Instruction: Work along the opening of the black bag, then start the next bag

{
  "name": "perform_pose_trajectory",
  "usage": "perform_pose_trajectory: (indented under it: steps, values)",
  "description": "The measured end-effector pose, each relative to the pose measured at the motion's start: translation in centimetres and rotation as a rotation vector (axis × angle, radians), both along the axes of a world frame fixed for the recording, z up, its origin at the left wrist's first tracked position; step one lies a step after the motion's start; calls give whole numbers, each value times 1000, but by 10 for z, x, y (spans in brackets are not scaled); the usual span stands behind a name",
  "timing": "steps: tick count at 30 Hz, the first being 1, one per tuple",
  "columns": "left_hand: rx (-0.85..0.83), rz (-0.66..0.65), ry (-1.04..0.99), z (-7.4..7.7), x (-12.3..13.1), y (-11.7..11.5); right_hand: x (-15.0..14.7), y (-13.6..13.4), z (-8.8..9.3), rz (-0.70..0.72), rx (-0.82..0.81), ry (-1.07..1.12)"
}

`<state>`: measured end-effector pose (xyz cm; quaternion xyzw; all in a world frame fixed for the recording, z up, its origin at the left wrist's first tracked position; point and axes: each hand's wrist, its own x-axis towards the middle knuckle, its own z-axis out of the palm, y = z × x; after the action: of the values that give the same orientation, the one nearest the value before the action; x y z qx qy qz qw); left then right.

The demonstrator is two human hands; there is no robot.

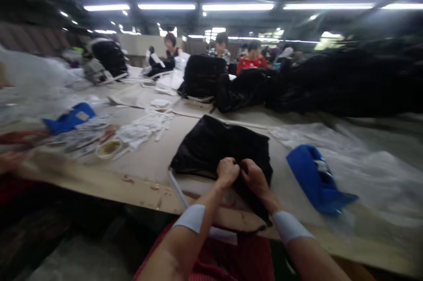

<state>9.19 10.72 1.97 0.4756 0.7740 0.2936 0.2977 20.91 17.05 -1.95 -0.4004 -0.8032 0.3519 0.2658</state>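
Note:
A black fabric bag (214,144) lies on the table in front of me, with part of it hanging toward the front edge. My left hand (228,171) is closed, its fingers pinching the bag's black fabric near the middle. Close beside it, my right hand (254,176) is closed on the same fabric, fingertips almost touching those of the left. What lies between the fingertips is too small to make out. A thin white strip (178,189) runs from the bag's left corner down over the table edge.
To the right stands a blue holder (312,177) beside clear plastic sheeting (373,171). Leftward are white tags (142,129), a small round dish (109,149) and another blue holder (71,118). Black bags (205,76) are piled behind. Another person's hand (9,161) shows at far left; people sit beyond.

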Motion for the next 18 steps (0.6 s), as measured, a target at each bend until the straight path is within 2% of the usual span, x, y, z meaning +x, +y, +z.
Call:
perform_pose_trajectory:
  steps: [1, 3, 6, 7, 11, 13, 18]
  values:
    - [-4, -18, 17, -6, 14, 5, 19, 0, -2, -70, 9, 0]
    - [15, -24, 81, -14, 26, 8, 36, 3, -1, -135, -32, 35]
    - [78, -21, 171, -20, 20, 7, 33, 12, 6, -81, -160, 67]
    - [97, -28, 177, -21, 17, 6, 31, 15, 10, -44, -144, 60]
    - [135, -57, 158, -23, 13, 5, 30, 27, 23, 153, 94, 12]
    - [127, -64, 154, -23, 15, 6, 32, 32, 27, 228, 150, -25]
    - [92, -68, 189, -20, 17, 6, 33, 39, 30, 322, 253, -68]
